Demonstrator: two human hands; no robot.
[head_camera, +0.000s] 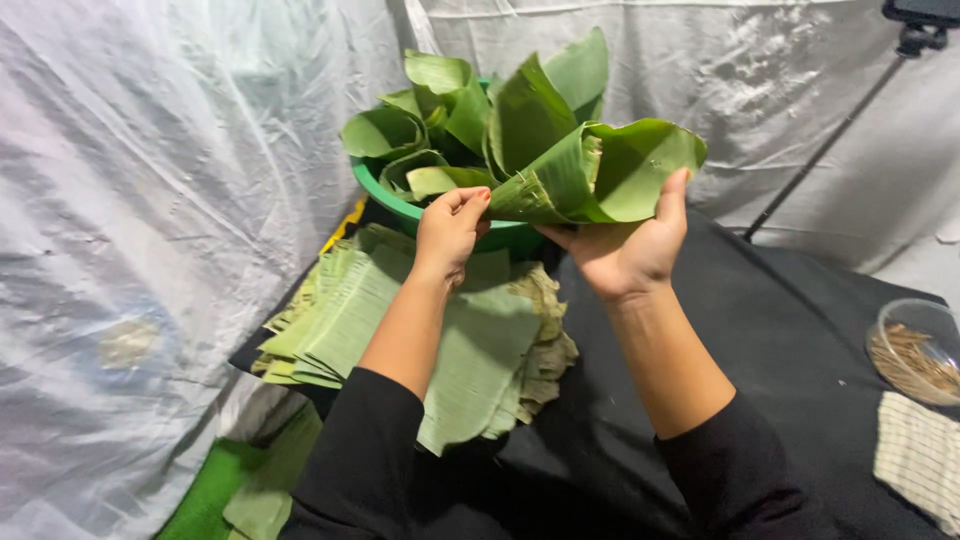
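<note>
A green banana leaf folded into a cone (600, 170) is held up in front of me. My right hand (625, 250) cradles it from below, thumb up along its right side. My left hand (450, 230) pinches the folded tip at the cone's left end. Just behind the cone stands a green tub (400, 205) filled with several more folded leaf cones (450, 110). Beneath my arms a stack of flat banana leaf sheets (460, 340) lies on the black cloth.
A black cloth (790, 340) covers the table. A glass bowl (915, 350) with brown sticks and a checked cloth (920, 455) sit at the right edge. White plastic sheeting (150, 200) hangs behind and left. A black tripod leg (830, 140) slants at upper right.
</note>
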